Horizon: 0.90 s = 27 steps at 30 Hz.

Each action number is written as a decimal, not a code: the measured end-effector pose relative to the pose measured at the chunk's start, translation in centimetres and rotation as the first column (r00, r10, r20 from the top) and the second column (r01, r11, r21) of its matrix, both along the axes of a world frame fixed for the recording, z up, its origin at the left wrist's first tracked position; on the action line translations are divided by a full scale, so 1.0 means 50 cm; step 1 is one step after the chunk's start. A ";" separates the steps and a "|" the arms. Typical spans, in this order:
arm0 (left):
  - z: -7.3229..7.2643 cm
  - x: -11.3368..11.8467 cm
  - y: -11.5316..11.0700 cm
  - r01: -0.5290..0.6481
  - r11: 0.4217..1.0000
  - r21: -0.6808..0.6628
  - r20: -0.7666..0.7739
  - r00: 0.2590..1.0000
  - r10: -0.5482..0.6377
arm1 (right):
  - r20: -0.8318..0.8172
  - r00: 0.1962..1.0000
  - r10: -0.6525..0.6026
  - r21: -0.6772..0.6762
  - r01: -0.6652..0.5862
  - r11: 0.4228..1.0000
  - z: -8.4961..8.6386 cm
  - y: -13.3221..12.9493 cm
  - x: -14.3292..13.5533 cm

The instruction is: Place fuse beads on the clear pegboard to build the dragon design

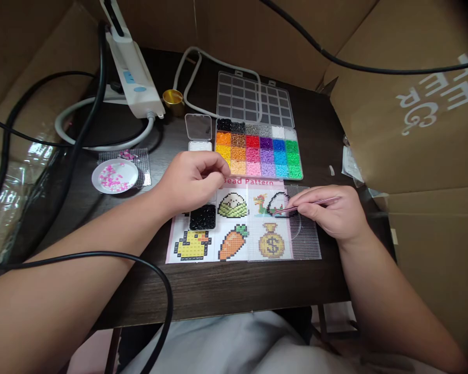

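My right hand (pixel 331 210) grips a pair of pinkish metal tweezers (pixel 319 203). Their tips touch down near a curved black outline of beads (pixel 272 198) on a clear pegboard (pixel 308 244). That board lies over the right side of a printed bead pattern sheet (pixel 234 245). My left hand (pixel 198 174) hovers by the lower left corner of the sorted bead box (pixel 259 150), thumb and forefinger pinched together; whatever is between them is too small to make out. Just below it, a small box of black beads (pixel 203 217) rests on the sheet.
At the left, a white dish (pixel 115 176) of pink beads overlaps another pegboard (pixel 143 163). A gold cup (pixel 173 100) and a white power strip (pixel 134 83) stand behind. Black cables (pixel 167 291) hang across the view. Cardboard walls (pixel 432 156) surround the table.
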<state>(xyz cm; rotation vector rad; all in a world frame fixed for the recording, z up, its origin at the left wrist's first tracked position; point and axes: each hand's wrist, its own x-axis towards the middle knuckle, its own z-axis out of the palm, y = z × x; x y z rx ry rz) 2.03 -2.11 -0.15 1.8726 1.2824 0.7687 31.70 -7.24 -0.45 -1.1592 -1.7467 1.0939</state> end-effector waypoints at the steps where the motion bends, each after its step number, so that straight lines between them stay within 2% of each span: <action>1: 0.000 0.000 0.000 0.001 1.000 0.000 0.005 1.000 -0.001 | -0.002 1.000 0.002 0.002 -0.002 1.000 0.000 0.000 0.000; 16: -0.003 0.000 0.002 0.002 1.000 -0.007 0.034 0.999 -0.002 | 0.031 0.999 -0.030 -0.028 0.031 0.999 0.005 0.001 -0.003; 27: 0.000 0.001 0.001 0.001 1.000 -0.001 0.011 1.000 -0.001 | 0.064 0.998 -0.008 -0.011 0.009 1.000 0.002 0.001 0.001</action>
